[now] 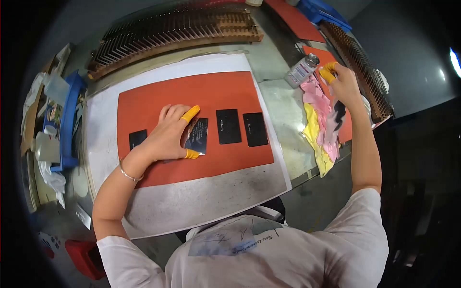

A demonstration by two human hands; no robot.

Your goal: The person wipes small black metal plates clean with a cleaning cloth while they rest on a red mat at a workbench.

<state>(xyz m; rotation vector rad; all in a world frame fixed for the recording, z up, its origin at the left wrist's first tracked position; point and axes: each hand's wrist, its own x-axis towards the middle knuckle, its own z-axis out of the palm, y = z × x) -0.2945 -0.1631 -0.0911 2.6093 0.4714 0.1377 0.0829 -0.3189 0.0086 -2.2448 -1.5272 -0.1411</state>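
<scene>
My left hand, with yellow finger cots on thumb and forefinger, spans a glossy black panel lying on the orange-red mat. The thumb rests at its near edge and the forefinger by its far edge; the palm hides its left part. Two more black panels lie to the right, and another black panel is partly covered by my left wrist. Over at the right, my right hand is raised with its cot-covered fingers pinched, beside a metal-topped can and above pink cloths. What it pinches is not discernible.
A long slotted rack holding thin panels runs along the back; a second slotted rack stands at the far right. A yellow cloth hangs toward the table's front edge. At the left are a blue tray and a white bottle.
</scene>
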